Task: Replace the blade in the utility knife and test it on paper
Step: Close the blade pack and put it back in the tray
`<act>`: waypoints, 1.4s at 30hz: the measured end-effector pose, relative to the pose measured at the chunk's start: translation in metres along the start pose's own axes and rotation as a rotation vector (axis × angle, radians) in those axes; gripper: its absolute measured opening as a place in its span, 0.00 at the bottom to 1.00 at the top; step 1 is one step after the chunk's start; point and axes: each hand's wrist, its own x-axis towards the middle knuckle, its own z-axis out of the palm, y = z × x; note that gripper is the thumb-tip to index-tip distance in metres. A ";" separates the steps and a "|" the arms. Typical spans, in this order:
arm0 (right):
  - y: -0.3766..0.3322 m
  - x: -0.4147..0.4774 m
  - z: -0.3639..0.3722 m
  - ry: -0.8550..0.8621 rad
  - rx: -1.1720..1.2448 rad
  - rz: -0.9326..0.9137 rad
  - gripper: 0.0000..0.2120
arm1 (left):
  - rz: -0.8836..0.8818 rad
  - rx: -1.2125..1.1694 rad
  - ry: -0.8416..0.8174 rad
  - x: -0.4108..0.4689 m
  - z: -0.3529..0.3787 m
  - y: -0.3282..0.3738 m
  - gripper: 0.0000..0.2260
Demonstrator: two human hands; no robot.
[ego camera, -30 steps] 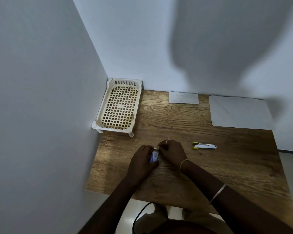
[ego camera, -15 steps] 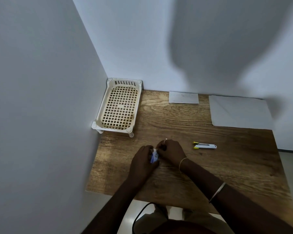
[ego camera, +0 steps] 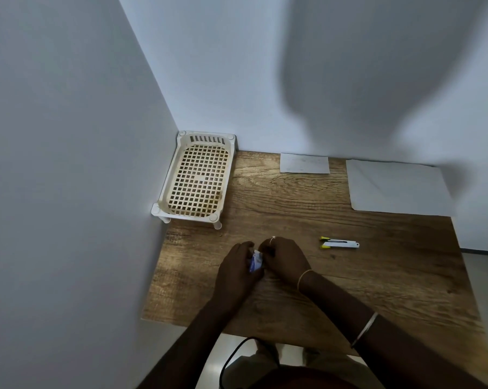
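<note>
My left hand (ego camera: 235, 272) and my right hand (ego camera: 283, 255) meet over the front middle of the wooden table (ego camera: 363, 282). Between them sits a small blue-and-white blade packet (ego camera: 255, 261); the left hand holds it and the right hand's fingertips pinch its upper edge. Most of the packet is hidden by the fingers. A white utility knife (ego camera: 340, 243) with yellow ends lies flat on the table to the right of my hands, apart from them. A large white paper sheet (ego camera: 397, 188) lies at the back right.
A cream plastic lattice tray (ego camera: 193, 181) on short legs stands in the back left corner against the walls. A smaller white paper slip (ego camera: 304, 163) lies at the back edge. Walls close the left and far sides.
My hands have stayed together on the packet, with only small shifts of the fingers. The knife and the papers have not moved.
</note>
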 end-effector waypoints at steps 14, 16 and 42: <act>-0.001 -0.005 0.000 -0.017 -0.099 -0.002 0.08 | -0.012 0.058 -0.019 -0.003 0.001 0.007 0.30; 0.000 -0.006 0.001 -0.021 -0.099 0.003 0.08 | -0.002 0.059 -0.018 -0.003 0.001 0.008 0.29; 0.031 -0.027 -0.037 0.059 -0.324 -0.272 0.20 | 0.204 0.094 -0.136 0.015 0.002 0.049 0.28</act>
